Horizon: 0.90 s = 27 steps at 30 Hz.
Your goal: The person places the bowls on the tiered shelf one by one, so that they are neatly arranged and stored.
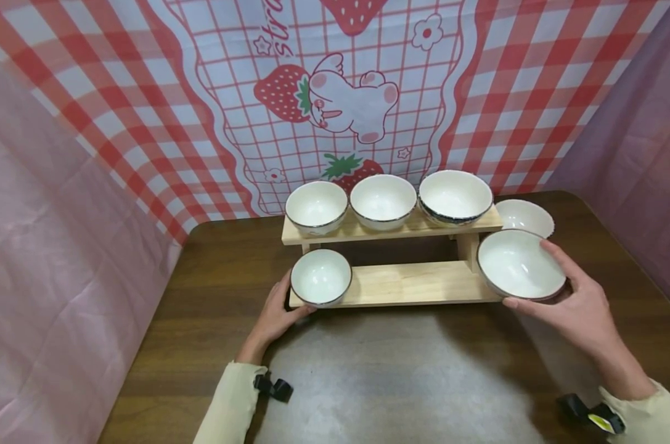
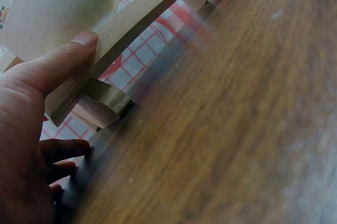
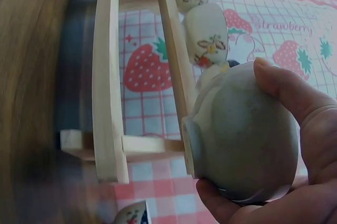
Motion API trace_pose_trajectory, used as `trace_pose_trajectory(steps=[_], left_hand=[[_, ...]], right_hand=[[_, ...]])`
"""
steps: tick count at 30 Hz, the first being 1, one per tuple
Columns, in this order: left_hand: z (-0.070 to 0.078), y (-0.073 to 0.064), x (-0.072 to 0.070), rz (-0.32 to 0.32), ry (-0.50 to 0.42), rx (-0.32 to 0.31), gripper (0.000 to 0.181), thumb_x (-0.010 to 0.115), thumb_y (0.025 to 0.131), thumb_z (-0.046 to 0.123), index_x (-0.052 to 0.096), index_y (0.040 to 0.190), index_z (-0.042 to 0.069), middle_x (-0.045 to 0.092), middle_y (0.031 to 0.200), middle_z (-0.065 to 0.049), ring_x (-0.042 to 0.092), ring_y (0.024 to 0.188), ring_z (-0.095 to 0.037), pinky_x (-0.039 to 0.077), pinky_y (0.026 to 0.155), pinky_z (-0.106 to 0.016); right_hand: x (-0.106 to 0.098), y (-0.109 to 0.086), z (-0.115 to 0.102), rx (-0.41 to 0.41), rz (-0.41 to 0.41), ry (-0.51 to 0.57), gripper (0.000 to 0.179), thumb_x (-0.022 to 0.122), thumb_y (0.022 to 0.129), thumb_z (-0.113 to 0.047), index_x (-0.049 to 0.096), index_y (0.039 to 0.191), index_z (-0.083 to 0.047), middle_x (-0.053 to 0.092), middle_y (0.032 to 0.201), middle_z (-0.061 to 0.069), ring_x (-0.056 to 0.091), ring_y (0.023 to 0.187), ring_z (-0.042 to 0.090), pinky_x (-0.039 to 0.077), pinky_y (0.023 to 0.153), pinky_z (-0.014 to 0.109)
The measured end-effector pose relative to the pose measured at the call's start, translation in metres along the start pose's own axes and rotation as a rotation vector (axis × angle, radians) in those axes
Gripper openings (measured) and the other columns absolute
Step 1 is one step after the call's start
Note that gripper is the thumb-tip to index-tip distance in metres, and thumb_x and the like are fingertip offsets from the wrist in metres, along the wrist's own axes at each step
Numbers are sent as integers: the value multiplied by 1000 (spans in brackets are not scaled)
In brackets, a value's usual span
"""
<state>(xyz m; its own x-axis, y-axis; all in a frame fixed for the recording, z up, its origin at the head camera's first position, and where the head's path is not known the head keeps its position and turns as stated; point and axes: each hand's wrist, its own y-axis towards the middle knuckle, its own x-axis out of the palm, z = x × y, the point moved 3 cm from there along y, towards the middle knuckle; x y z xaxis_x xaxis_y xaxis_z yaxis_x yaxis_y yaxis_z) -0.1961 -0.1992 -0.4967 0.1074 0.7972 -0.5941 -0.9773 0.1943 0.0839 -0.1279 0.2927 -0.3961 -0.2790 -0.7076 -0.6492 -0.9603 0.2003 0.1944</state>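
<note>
In the head view, my left hand (image 1: 276,314) is at the left end of the lower shelf, around a white bowl (image 1: 320,277) with a dark rim. Its thumb (image 2: 79,50) lies against the bowl's base and the board's edge in the left wrist view; the index finger is hidden. My right hand (image 1: 579,308) grips a larger white bowl (image 1: 520,264) between thumb and fingers, near the right end of the two-tier wooden stand (image 1: 412,283). The right wrist view shows this bowl's pale outside (image 3: 247,134) tipped sideways.
Three bowls line the upper shelf: a left one (image 1: 316,205), a middle one (image 1: 383,200) and a dark-patterned right one (image 1: 455,196). Another bowl (image 1: 526,217) stands behind the right hand's bowl. A red-checked strawberry cloth (image 1: 212,123) hangs behind the wooden table (image 1: 212,265).
</note>
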Motion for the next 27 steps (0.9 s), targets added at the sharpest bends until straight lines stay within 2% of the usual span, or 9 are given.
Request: trace_pose_trajectory(steps=[5, 18, 27], left_hand=[[-1, 0, 0, -4, 3, -17, 101, 84, 79, 35, 26, 160, 19, 41, 158, -15, 36, 145, -41, 30, 116, -65], [-2, 1, 0, -4, 15, -24, 102, 84, 78, 37, 26, 160, 19, 43, 157, -15, 38, 143, -40, 32, 115, -64], [0, 0, 0, -3, 10, -26, 101, 84, 78, 36, 26, 160, 21, 43, 157, -15, 38, 144, -40, 31, 116, -63]], right_hand=[[7, 0, -6, -21, -24, 13, 110, 96, 63, -24, 36, 155, -36, 52, 141, 28, 33, 99, -20, 27, 77, 13], [28, -4, -29, -103, -67, 82, 111, 97, 61, -21, 38, 155, -33, 47, 149, 25, 35, 107, -24, 26, 80, -1], [40, -3, -42, -122, -113, 77, 110, 97, 62, -25, 37, 155, -31, 52, 145, 23, 37, 104, -22, 29, 80, 2]])
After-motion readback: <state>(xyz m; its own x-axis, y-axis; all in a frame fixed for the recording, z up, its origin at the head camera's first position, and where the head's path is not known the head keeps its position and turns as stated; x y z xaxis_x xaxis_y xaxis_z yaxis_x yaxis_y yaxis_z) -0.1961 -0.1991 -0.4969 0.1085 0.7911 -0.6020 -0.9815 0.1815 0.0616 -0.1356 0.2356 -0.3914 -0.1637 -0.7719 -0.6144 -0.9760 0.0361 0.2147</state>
